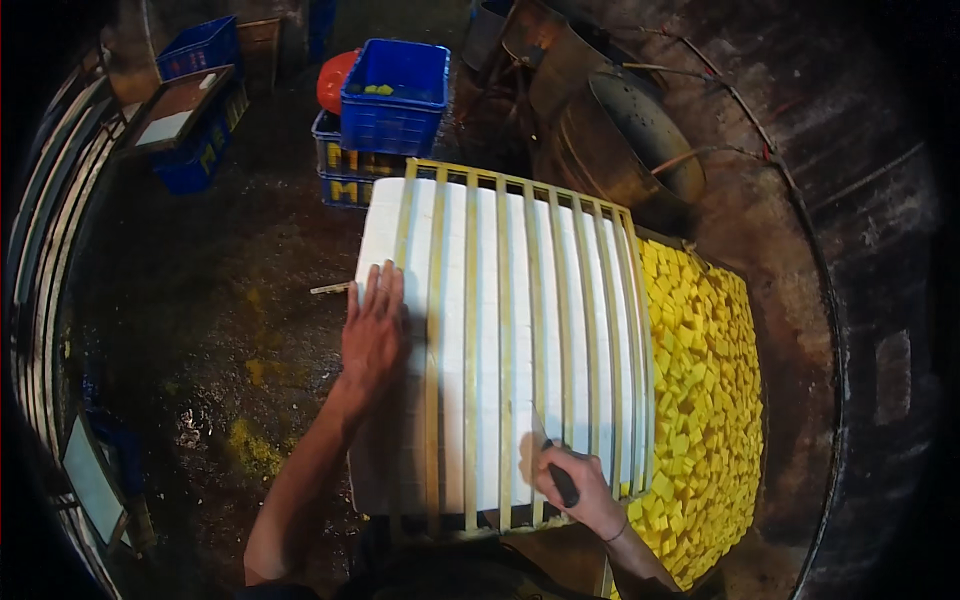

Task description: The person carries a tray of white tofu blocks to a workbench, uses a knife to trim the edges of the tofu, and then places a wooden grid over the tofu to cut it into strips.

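A large white slab, likely tofu (486,315), lies before me under a slatted frame (503,390) with several long yellowish bars. My left hand (373,322) rests palm down at the slab's left edge, fingers stretched forward beside the leftmost bar. A knife with a black handle (562,484) is gripped in my right hand (581,480). Its blade points away from me, over a white strip between two bars near the slab's near end. Whether the blade tip is in the slab or just above it is hard to tell. Shadow covers the near left corner.
Yellow cubes (694,405) are heaped right of the frame. Beyond stand stacked blue crates (394,124), a red round object (334,81) and large metal vats (637,142). Another blue crate (187,161) carries a tray (169,124) at far left. The dark floor (225,315) looks wet.
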`<state>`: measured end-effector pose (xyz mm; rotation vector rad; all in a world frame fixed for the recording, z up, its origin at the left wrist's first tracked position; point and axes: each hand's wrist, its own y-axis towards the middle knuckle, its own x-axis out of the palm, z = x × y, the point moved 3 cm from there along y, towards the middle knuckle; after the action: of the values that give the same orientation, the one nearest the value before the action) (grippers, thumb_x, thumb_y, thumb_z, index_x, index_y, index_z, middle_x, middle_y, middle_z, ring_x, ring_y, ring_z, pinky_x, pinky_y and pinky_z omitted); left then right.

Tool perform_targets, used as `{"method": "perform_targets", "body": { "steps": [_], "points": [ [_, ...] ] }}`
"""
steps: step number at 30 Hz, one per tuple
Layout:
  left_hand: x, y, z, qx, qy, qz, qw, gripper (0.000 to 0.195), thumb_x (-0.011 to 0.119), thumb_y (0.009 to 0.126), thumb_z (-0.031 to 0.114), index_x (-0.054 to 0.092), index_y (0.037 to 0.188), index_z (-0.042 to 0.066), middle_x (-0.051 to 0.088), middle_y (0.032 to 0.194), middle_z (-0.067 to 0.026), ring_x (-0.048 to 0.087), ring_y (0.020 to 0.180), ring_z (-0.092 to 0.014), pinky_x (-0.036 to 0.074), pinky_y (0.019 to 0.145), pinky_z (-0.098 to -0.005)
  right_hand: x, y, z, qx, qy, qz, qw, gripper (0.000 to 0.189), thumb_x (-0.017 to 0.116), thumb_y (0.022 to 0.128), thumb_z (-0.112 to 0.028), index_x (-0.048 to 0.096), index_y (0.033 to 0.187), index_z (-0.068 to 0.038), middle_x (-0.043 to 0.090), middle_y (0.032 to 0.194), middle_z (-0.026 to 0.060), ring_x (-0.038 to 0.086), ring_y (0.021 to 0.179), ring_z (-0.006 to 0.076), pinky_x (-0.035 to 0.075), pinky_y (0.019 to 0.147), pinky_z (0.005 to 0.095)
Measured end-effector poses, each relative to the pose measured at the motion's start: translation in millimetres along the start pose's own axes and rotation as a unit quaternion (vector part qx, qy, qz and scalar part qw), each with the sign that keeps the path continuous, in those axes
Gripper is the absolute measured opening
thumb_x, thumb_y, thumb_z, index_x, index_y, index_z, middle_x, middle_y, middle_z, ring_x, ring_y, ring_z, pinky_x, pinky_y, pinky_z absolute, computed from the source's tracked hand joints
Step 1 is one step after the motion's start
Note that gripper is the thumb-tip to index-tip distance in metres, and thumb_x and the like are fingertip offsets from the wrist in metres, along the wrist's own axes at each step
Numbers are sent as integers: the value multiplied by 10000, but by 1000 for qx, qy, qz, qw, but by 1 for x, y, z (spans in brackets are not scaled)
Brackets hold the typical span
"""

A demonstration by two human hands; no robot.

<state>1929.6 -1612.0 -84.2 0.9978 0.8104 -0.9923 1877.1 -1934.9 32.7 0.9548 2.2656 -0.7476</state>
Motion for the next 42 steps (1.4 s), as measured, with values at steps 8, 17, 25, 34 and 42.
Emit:
{"method": "perform_targets", "body": {
  "steps": [8, 17, 25, 34, 42],
  "points": [
    [-5, -8, -4, -5, -49, 8, 999, 641, 403, 845, 44, 297, 1471, -43, 286, 1553, -190, 199, 1471, -332, 105, 1199, -510, 0, 24, -2, -68, -12, 134, 989, 232, 566, 811, 26, 629, 1034, 38, 644, 884, 171, 652, 743, 224, 515, 673, 305],
    [-7, -6, 0, -10, -26, -3, 1000, 603, 399, 885, 63, 308, 1476, -13, 286, 1558, -168, 193, 1473, -323, 108, 1197, -521, 6, 14, -6, -124, -47, 182, 974, 179, 572, 795, 33, 621, 967, 39, 633, 852, 183, 654, 734, 296, 516, 659, 321],
    [0, -7, -6, -6, -5, -7, 1000, 616, 402, 895, 63, 277, 1495, 5, 248, 1579, -144, 165, 1483, -296, 108, 1201, -511, -4, -12, -13, -65, -2, 112, 992, 266, 641, 732, 49, 634, 995, 6, 639, 873, 164, 643, 779, 337, 525, 695, 379],
    [3, -4, 0, -25, 12, -40, 999, 577, 386, 968, 132, 239, 1513, 14, 234, 1585, -137, 149, 1486, -291, 101, 1203, -503, 2, -46, -22, -10, 18, 122, 992, 169, 617, 764, -36, 648, 927, -4, 638, 776, 95, 634, 658, 179, 486, 627, 270],
    [9, -5, -11, -16, 25, -1, 1000, 533, 369, 1002, 215, 299, 1491, 15, 275, 1568, -148, 184, 1476, -305, 119, 1192, -533, -27, -51, -44, 43, 157, 41, 986, 160, 641, 845, -111, 669, 968, -13, 623, 723, 4, 558, 640, 59, 441, 562, 233]
  ]
}}
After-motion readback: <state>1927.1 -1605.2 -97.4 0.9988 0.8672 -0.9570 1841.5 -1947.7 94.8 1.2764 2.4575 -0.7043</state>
